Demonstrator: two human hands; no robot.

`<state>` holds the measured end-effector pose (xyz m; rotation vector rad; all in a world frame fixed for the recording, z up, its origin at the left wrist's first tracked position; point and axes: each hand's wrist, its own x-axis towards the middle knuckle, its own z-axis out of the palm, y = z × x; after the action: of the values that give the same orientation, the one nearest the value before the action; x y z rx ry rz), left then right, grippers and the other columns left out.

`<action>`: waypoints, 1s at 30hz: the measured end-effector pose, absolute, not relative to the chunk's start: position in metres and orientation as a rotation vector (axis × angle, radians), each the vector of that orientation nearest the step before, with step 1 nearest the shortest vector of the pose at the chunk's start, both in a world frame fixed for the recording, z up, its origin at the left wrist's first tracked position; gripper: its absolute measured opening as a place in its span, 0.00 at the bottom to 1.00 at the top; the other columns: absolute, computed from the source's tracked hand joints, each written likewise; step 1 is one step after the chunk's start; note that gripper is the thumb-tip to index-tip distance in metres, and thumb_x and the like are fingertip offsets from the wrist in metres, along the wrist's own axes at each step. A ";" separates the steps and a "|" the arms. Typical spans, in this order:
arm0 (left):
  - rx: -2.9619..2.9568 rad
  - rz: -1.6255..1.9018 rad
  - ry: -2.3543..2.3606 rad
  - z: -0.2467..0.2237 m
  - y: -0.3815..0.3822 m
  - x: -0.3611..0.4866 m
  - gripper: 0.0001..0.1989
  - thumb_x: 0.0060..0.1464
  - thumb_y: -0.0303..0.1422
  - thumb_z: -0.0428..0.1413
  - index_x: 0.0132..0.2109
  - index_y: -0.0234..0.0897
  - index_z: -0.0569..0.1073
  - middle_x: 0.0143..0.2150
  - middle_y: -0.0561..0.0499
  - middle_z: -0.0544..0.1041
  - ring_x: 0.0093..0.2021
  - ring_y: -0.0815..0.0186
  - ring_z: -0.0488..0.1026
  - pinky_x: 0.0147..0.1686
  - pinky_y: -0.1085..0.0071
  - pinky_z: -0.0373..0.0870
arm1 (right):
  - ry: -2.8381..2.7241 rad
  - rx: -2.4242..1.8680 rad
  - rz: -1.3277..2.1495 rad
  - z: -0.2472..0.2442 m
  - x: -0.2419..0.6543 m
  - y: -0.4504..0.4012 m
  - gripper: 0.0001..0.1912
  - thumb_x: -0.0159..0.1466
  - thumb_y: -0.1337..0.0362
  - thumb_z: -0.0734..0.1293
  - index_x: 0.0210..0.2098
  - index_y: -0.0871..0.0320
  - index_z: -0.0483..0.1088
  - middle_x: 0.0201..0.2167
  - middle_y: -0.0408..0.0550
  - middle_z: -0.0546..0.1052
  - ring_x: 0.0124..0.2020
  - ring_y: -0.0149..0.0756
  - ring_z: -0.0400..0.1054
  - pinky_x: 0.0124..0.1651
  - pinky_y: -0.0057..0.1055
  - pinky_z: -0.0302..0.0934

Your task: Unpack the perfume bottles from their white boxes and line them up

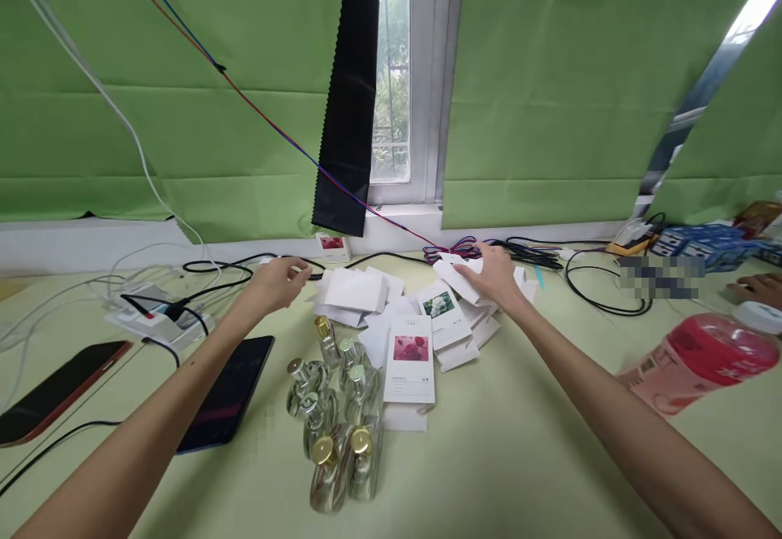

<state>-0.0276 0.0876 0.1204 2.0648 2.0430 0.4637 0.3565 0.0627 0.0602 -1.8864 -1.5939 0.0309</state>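
My right hand point(494, 275) grips a white folded carton point(459, 280) over a loose pile of similar flat cartons. My left hand point(279, 282) hovers left of another stack of white cartons point(355, 290), its fingers loosely bent and apart with nothing in them. Between my arms lie a carton with a red rose picture point(410, 360) and one with a white flower picture point(442, 316). Several small glass bottles point(362, 462) with gold or silver caps are grouped at the front of these cartons.
A dark tablet point(227, 400) and a phone point(58, 388) lie at left, near a cabled power strip point(162, 319). At right are a pink bottle point(702, 356), coiled black cable point(604, 308), blue packs point(702, 242) and another person's hand point(761, 288). A small picture box point(333, 246) stands by the sill.
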 end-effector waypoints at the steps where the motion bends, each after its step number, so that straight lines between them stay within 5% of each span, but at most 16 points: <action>1: 2.097 0.481 2.033 0.123 0.078 -0.030 0.19 0.55 0.44 0.49 0.44 0.36 0.76 0.35 0.46 0.82 0.18 0.67 0.69 0.23 0.72 0.65 | -1.583 -1.825 -0.062 0.060 0.352 0.055 0.28 0.61 0.52 0.68 0.56 0.60 0.66 0.54 0.63 0.69 0.57 0.57 0.61 0.56 0.48 0.56; 5: 2.167 0.492 1.869 0.123 0.037 -0.040 0.26 0.59 0.53 0.44 0.43 0.36 0.75 0.39 0.44 0.81 0.23 0.62 0.75 0.31 0.64 0.74 | -1.740 -1.470 0.024 0.064 0.316 0.004 0.19 0.67 0.56 0.64 0.53 0.60 0.68 0.50 0.58 0.72 0.53 0.49 0.65 0.57 0.45 0.58; 7: 2.069 0.601 1.729 0.112 0.018 -0.045 0.31 0.57 0.58 0.44 0.47 0.36 0.74 0.45 0.42 0.80 0.34 0.57 0.79 0.37 0.62 0.77 | -1.866 -1.356 0.294 0.066 0.293 -0.031 0.20 0.69 0.53 0.62 0.53 0.60 0.68 0.48 0.57 0.74 0.49 0.45 0.69 0.54 0.42 0.62; 10: 1.937 0.760 1.631 0.083 -0.013 -0.057 0.34 0.54 0.58 0.51 0.59 0.40 0.68 0.57 0.40 0.75 0.56 0.51 0.73 0.55 0.57 0.72 | -2.070 -1.218 0.678 0.067 0.263 -0.076 0.29 0.67 0.48 0.64 0.62 0.56 0.61 0.57 0.56 0.71 0.56 0.46 0.66 0.58 0.43 0.61; 15: 1.715 0.879 1.500 0.030 -0.075 -0.076 0.47 0.47 0.52 0.63 0.70 0.52 0.53 0.71 0.44 0.59 0.66 0.47 0.63 0.59 0.55 0.69 | -2.139 -1.148 0.983 0.051 0.236 -0.107 0.62 0.47 0.41 0.77 0.71 0.55 0.46 0.70 0.59 0.53 0.70 0.57 0.45 0.68 0.51 0.49; 18: 1.649 0.903 1.417 0.014 -0.101 -0.071 0.58 0.37 0.51 0.69 0.71 0.54 0.48 0.73 0.43 0.53 0.69 0.42 0.57 0.60 0.49 0.67 | -2.160 -1.142 1.081 0.034 0.226 -0.108 0.75 0.41 0.41 0.79 0.73 0.56 0.34 0.73 0.61 0.43 0.72 0.61 0.37 0.70 0.56 0.44; 22: 1.677 0.901 1.447 0.003 -0.117 -0.054 0.66 0.33 0.48 0.72 0.72 0.53 0.42 0.74 0.39 0.48 0.70 0.38 0.53 0.61 0.43 0.62 | -2.227 -1.153 1.055 0.020 0.215 -0.104 0.77 0.42 0.41 0.79 0.73 0.57 0.28 0.73 0.63 0.40 0.73 0.62 0.32 0.70 0.61 0.34; 26: 1.872 1.002 1.674 -0.011 -0.126 -0.044 0.64 0.35 0.48 0.70 0.72 0.48 0.42 0.71 0.36 0.51 0.67 0.39 0.58 0.59 0.42 0.66 | -2.293 -1.124 0.978 0.019 0.211 -0.099 0.75 0.43 0.41 0.78 0.73 0.60 0.29 0.72 0.64 0.44 0.72 0.61 0.35 0.71 0.60 0.30; 30: 1.949 0.924 1.792 -0.020 -0.139 -0.040 0.53 0.35 0.48 0.69 0.66 0.43 0.55 0.61 0.38 0.63 0.53 0.45 0.72 0.46 0.50 0.77 | -2.316 -1.139 0.919 0.014 0.212 -0.097 0.73 0.44 0.39 0.76 0.73 0.61 0.32 0.72 0.65 0.46 0.72 0.60 0.37 0.71 0.59 0.33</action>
<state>-0.0401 -0.1386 -0.0197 1.9488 1.7922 0.9242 0.2119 -0.0967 0.0137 -1.1394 -2.3159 0.9195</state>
